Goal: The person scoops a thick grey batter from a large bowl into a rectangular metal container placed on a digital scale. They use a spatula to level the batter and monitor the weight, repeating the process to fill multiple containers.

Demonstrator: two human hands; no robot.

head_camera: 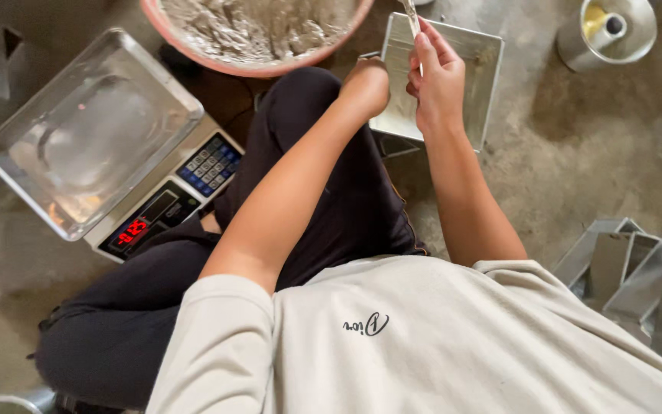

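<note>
1. Rectangular metal baking tin (475, 77) stands on the concrete floor (576, 153) in front of the seated person's knee, toward the far edge of the visible floor. Inside looks pale and bare; the near left part is hidden behind the hands.
2. Left hand (365, 86) is at the tin's near left rim, fingers curled tight in a clenched shape against it. Whether they actually pinch the rim cannot be told, since the back of the hand faces the camera.
3. Right hand (437, 77) is raised over the tin, fingers closed on a thin, pale, flat utensil (410, 15) that points up and away, its end near the tin's far rim. What kind of tool it is cannot be told.
4. Just left of the tin, at the far edge of the floor: large pinkish-rimmed basin (193, 54) filled with lumpy greyish-white dough, only partly in view.
5. Further left on the floor: electronic scale (170, 207) with a red lit display and a keypad, carrying a shiny steel tray (9, 161).
6. Far right corner: round metal mould (637, 31) with a central tube, well apart from the tin.
7. Near right edge of the floor: stack of grey metal tins (630, 268), lying tilted.
</note>
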